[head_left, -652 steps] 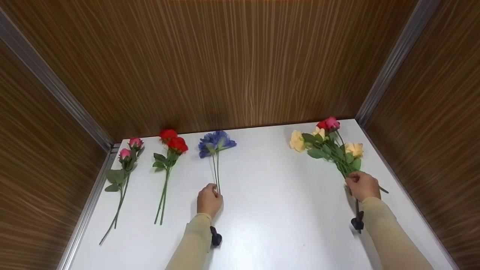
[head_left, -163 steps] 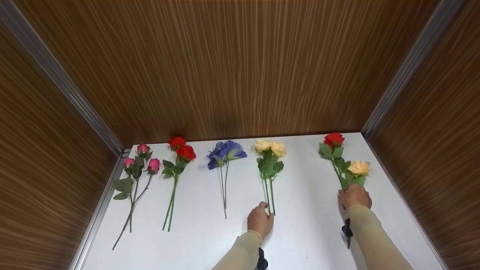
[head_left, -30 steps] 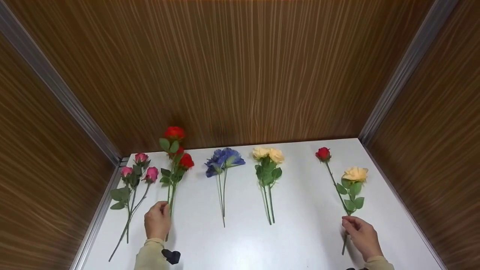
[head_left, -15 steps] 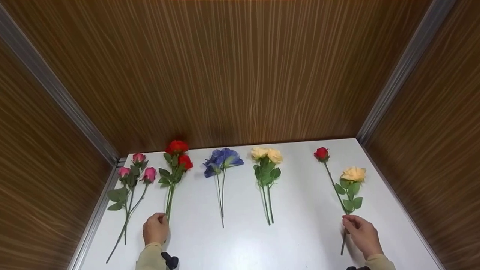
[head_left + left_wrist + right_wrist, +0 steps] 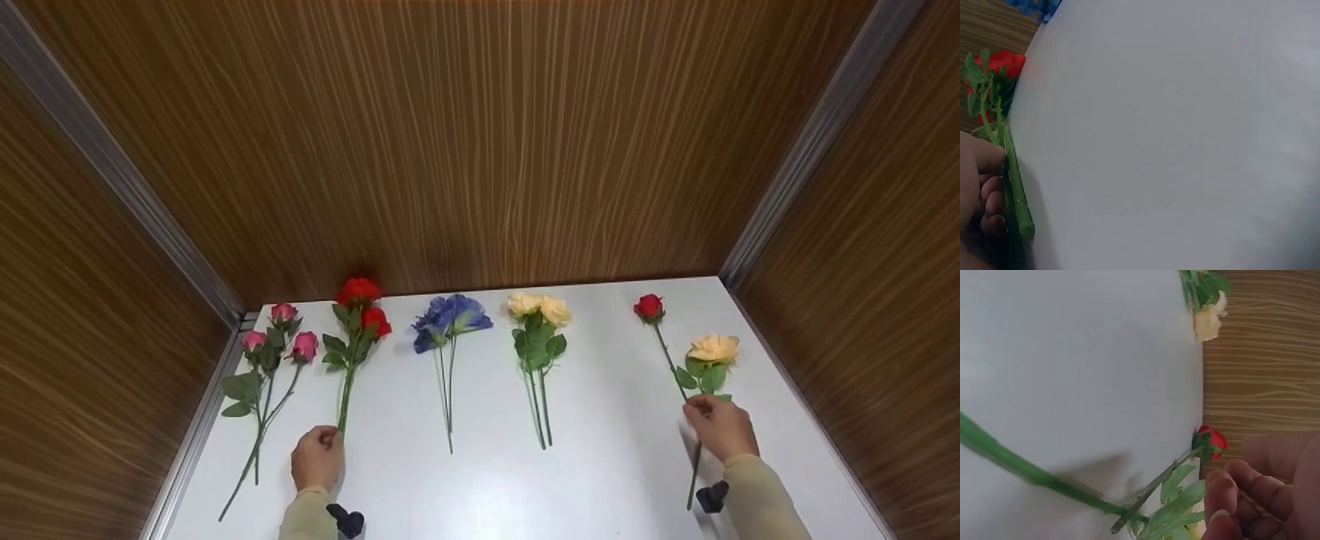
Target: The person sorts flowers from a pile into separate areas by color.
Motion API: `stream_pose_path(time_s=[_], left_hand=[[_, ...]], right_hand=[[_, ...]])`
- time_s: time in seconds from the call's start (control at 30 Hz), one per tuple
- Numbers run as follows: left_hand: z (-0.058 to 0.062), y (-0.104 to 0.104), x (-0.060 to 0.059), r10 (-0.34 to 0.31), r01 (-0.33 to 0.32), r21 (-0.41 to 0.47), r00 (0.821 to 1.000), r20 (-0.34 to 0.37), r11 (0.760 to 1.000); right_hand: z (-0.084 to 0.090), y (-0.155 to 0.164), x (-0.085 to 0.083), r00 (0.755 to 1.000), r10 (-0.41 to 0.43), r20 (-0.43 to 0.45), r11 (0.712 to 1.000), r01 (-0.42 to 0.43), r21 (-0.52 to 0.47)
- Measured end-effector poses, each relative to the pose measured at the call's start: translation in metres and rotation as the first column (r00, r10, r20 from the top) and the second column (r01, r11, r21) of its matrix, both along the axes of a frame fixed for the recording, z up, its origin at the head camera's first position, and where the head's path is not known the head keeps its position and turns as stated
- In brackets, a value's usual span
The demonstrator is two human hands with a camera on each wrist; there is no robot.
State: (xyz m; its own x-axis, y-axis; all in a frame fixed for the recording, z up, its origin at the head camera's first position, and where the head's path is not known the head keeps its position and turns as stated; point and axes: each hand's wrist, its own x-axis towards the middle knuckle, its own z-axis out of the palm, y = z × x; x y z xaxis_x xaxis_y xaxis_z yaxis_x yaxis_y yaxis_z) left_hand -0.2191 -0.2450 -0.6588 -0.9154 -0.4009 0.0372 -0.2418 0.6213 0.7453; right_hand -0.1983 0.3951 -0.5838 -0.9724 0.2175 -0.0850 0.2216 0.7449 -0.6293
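On the white table (image 5: 600,480) my left hand (image 5: 318,457) grips the lower stems of the red flowers (image 5: 360,300), which lie flat with their heads toward the back wall. In the left wrist view my fingers (image 5: 985,191) curl beside the green stems (image 5: 1013,191), and the red flowers (image 5: 999,64) show at the far end. At the right, my right hand (image 5: 720,429) holds the stems of a red rosebud (image 5: 649,307) and a cream rose (image 5: 714,347). In the right wrist view my curled fingers (image 5: 1241,495) sit near the red rosebud (image 5: 1213,439).
Pink roses (image 5: 277,337) lie at the far left by the table edge. Blue flowers (image 5: 450,319) and a pair of cream roses (image 5: 538,307) lie in the middle. Wooden walls close in the back and both sides.
My left hand lowered the raised red flower onto the table with the other red ones. My right hand slid up the stems toward the leaves.
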Motion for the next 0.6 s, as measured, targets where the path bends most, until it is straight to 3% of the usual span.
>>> stream_pose_path(time_s=[0.27, 0.6], left_hand=[[-0.006, 0.001, -0.002, 0.016, -0.016, -0.015, 1.0, -0.018, 1.0], [-0.004, 0.002, -0.001, 0.011, -0.011, -0.009, 1.0, 0.002, 1.0]], right_hand=[[-0.004, 0.001, -0.026, 0.997, 0.003, 0.079, 0.995, -0.01, 0.095], [-0.018, 0.001, -0.038, 0.983, 0.004, 0.183, 0.989, -0.031, 0.146]])
